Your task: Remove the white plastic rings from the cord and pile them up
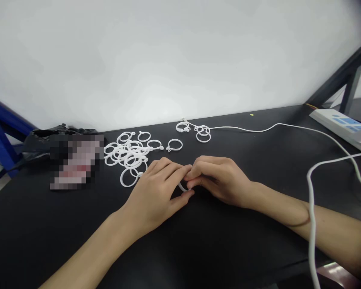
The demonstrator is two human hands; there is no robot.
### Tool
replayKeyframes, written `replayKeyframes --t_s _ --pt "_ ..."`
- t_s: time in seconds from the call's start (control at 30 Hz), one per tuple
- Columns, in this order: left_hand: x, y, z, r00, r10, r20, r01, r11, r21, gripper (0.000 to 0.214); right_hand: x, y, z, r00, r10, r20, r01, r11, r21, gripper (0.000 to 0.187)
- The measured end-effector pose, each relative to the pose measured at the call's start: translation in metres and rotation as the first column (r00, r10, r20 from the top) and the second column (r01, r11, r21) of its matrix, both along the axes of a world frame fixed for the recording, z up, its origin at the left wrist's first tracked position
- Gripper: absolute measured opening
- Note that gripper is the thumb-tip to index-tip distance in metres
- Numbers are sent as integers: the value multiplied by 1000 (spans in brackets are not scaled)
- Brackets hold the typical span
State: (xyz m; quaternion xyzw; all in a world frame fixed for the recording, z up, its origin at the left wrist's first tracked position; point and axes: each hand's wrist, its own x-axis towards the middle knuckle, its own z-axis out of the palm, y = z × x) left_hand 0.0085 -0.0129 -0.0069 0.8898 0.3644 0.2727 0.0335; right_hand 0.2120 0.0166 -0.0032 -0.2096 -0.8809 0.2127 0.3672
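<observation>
Close together over the black table, my left hand [156,188] and my right hand [222,178] meet at the fingertips. Between them shows a short curved piece of a white plastic ring [183,187], mostly covered by the fingers. My left hand grips the ring from the left with thumb and fingers, while my right hand pinches it at its right side. Just beyond my left hand lies a pile of white rings [129,152], each with a small eyelet or clasp. A single ring [175,145] rests apart from the pile.
Farther back, a few more rings [203,134] lie beside a white cable [252,131] that crosses the table [228,249] and loops past my right forearm. A black plastic bag [36,142] is at the left. A white device [343,124] stands at the right, before a pale wall.
</observation>
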Motion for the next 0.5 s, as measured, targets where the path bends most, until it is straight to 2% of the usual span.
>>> replayKeyframes --t_s 0.1,0.2,0.27,0.37,0.43,0.5 --pt "-3 3 1 999 39 -3 -39 997 68 28 0 1 -2 998 -59 14 59 998 -26 3" --pt "-11 10 2 985 171 -14 -168 978 123 30 1 4 -5 979 -179 99 184 982 -41 16" --pt "-20 16 4 941 337 -23 -331 932 149 30 1 8 -7 953 -252 169 254 967 12 23" --pt "-36 26 3 823 568 -13 -556 810 189 31 0 18 -11 922 -276 273 248 959 133 26" --pt "-45 31 1 776 631 -20 -618 766 177 36 -3 24 -12 901 -264 345 217 961 169 30" --pt "-50 34 -1 766 642 -16 -632 758 164 40 -8 29 -13 876 -273 397 212 958 191 35"
